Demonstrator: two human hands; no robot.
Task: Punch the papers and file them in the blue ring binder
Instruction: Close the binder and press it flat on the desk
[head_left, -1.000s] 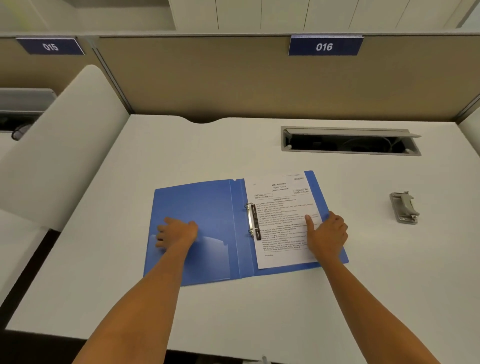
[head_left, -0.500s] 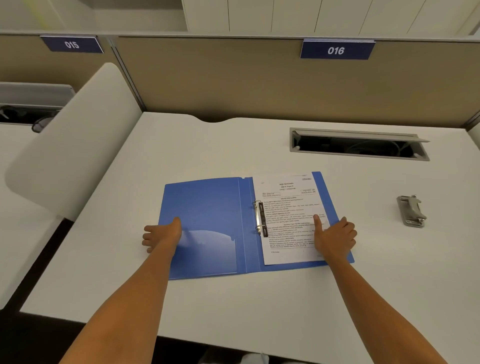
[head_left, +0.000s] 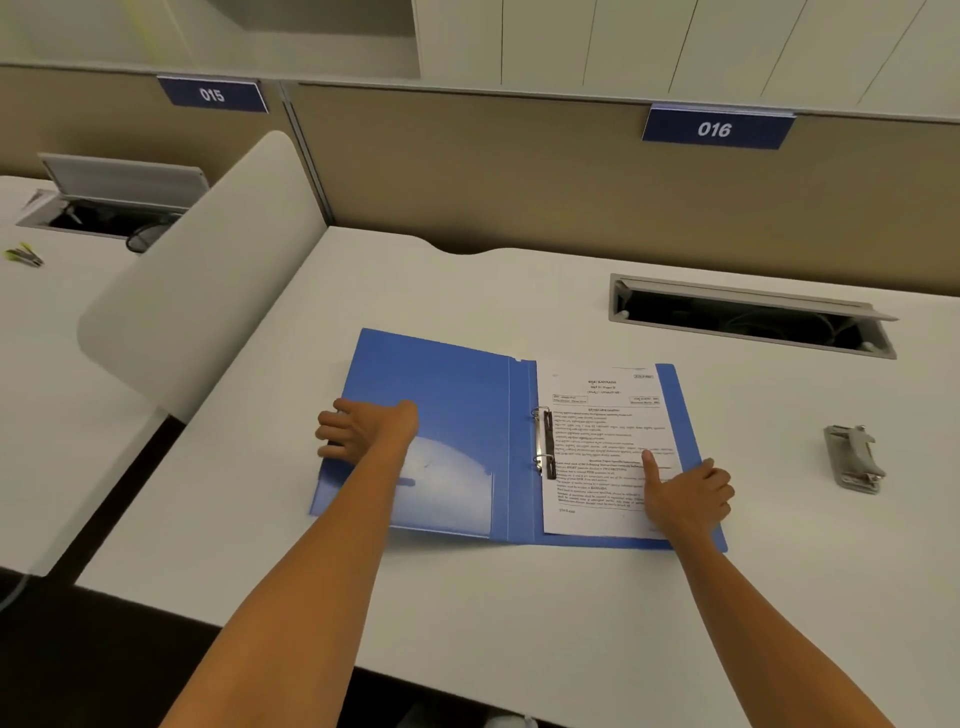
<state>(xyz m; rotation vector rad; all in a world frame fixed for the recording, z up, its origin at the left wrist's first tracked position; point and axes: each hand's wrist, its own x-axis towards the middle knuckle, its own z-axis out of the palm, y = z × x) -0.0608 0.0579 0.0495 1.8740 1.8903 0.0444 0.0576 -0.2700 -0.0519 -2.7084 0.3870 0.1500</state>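
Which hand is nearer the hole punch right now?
Right. The right hand rests on the filed papers' outer edge, with bare desk between it and the hole punch. The left hand grips the binder's far left cover edge.

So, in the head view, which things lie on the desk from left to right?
Left hand → open blue ring binder → metal rings → printed paper → right hand → hole punch.

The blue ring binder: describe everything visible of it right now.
The blue ring binder lies open and flat on the white desk. It looks like thin plastic, with a clear pocket inside its left cover and a two-ring metal clip by the spine. Printed papers sit on the rings. The left hand grips the left cover's outer edge; the right hand presses the papers.
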